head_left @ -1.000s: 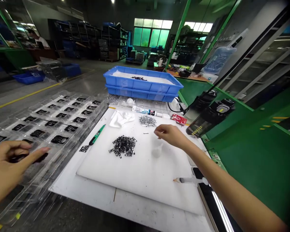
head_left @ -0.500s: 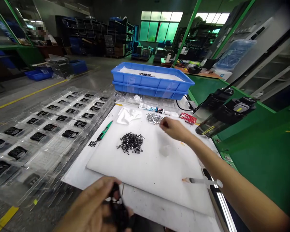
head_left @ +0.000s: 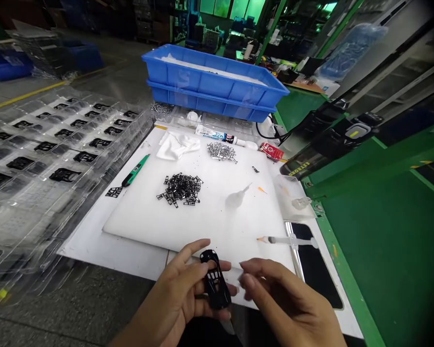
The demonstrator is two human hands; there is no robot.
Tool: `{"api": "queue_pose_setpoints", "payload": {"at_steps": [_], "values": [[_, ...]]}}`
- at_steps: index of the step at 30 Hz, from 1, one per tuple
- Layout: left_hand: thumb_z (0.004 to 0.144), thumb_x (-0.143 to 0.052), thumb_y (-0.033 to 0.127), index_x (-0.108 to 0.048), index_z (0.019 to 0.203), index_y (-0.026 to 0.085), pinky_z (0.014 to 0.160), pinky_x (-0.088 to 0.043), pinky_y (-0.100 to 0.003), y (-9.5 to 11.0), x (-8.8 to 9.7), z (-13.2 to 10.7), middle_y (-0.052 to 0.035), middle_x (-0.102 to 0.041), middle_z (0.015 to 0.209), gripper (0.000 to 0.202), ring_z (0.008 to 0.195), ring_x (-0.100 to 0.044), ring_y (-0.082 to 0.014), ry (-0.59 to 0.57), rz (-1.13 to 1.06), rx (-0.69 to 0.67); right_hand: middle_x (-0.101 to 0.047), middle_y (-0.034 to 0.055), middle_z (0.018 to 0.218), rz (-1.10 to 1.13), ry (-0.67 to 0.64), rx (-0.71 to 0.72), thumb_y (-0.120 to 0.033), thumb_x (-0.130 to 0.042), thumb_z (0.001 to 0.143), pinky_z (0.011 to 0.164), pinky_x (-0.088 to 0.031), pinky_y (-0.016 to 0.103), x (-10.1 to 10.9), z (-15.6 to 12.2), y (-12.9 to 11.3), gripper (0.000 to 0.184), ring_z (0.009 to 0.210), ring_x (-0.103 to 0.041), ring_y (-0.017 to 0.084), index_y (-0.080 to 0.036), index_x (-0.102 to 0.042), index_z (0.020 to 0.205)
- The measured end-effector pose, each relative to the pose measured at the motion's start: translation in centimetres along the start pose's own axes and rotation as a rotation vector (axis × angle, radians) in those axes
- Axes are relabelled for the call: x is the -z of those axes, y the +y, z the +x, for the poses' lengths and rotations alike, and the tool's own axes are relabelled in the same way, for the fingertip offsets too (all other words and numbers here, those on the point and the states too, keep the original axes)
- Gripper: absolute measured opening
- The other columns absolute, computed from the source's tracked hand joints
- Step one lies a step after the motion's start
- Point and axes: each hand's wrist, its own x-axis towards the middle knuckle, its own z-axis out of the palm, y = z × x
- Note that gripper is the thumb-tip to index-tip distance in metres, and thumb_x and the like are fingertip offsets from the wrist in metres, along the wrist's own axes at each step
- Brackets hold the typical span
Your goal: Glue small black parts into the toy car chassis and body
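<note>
My left hand [head_left: 188, 284] is closed around a black toy car body [head_left: 216, 279], tilted upward, with openings in its roof and window area. Just to the right of it, my right hand [head_left: 285, 299] has its thumb and forefinger close together in a pinch; whatever is between the tips is too small to make out. Beyond the hands, a pile of small black frame pieces [head_left: 183, 188] lies on a white foam sheet [head_left: 202, 226]. Farther back is a heap of small silver parts [head_left: 222, 152]. A syringe [head_left: 285, 240] with an orange tip lies near my right hand.
Clear trays of black car bodies [head_left: 63, 174] stand at the left. A green box cutter [head_left: 135, 171], a white cloth [head_left: 177, 145], a glue tube [head_left: 217, 134] and a red packet [head_left: 272, 151] lie around the foam. Blue bins [head_left: 210, 86] stand behind; a phone [head_left: 316, 270] lies right.
My right hand has come back from the silver parts to beside the car body. My left hand has brought the car body up and rightward into fuller view. The camera has tilted down.
</note>
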Motion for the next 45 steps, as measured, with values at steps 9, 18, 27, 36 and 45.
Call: {"api": "queue_pose_setpoints", "payload": {"at_steps": [9, 18, 27, 36, 45], "values": [[0.096, -0.055, 0.039, -0.054, 0.123, 0.02, 0.044, -0.054, -0.021, -1.7, 0.0, -0.1, -0.0034, -0.069, 0.088, 0.033, 0.054, -0.066, -0.0134, -0.02, 0.359, -0.125, -0.074, 0.0054, 0.116, 0.159, 0.217, -0.08, -0.042, -0.076, 0.087, 0.077, -0.064, 0.024, -3.7, -0.4, 1.8, 0.016, 0.1, -0.074, 0.022, -0.027, -0.079, 0.093], [0.092, -0.061, 0.047, -0.058, 0.116, 0.021, 0.044, -0.052, -0.021, -2.1, -0.2, -0.2, 0.0034, -0.063, 0.066, 0.035, 0.044, -0.064, -0.0145, 0.02, 0.391, -0.147, -0.074, 0.0028, 0.098, 0.118, 0.282, 0.116, -0.025, -0.07, 0.092, 0.071, -0.063, 0.023, -5.4, -0.8, 1.6, 0.003, 0.085, -0.074, 0.017, -0.026, -0.072, 0.094], [0.092, -0.063, 0.049, -0.059, 0.116, 0.02, 0.044, -0.053, -0.021, -1.3, -0.6, -0.6, 0.0045, -0.061, 0.066, 0.038, 0.044, -0.06, -0.0123, 0.065, 0.462, -0.199, -0.074, 0.0038, 0.101, 0.026, 0.256, 0.179, -0.024, -0.07, 0.091, 0.074, -0.065, 0.026, -5.5, -0.6, 1.5, 0.004, 0.087, -0.074, 0.019, -0.025, -0.072, 0.094], [0.094, -0.06, 0.043, -0.065, 0.1, 0.019, 0.043, -0.051, -0.017, -2.0, 0.1, -0.1, -0.0005, -0.065, 0.066, 0.026, 0.052, -0.059, -0.0124, 0.23, 0.659, -0.396, -0.075, 0.0038, 0.096, 0.165, 0.102, 0.029, -0.032, -0.068, 0.093, 0.071, -0.064, 0.019, -5.4, -0.2, 0.6, 0.011, 0.084, -0.076, 0.018, -0.024, -0.072, 0.1], [0.093, -0.061, 0.044, -0.067, 0.11, 0.019, 0.039, -0.052, -0.022, -2.0, 0.4, 0.0, 0.0007, -0.064, 0.066, 0.03, 0.048, -0.06, -0.0145, 0.214, 0.591, -0.359, -0.071, 0.0024, 0.104, -0.322, 0.113, 0.412, -0.016, -0.06, 0.097, 0.085, -0.061, 0.019, -4.6, 0.0, 1.9, 0.014, 0.095, -0.071, 0.013, -0.024, -0.067, 0.107]]}}
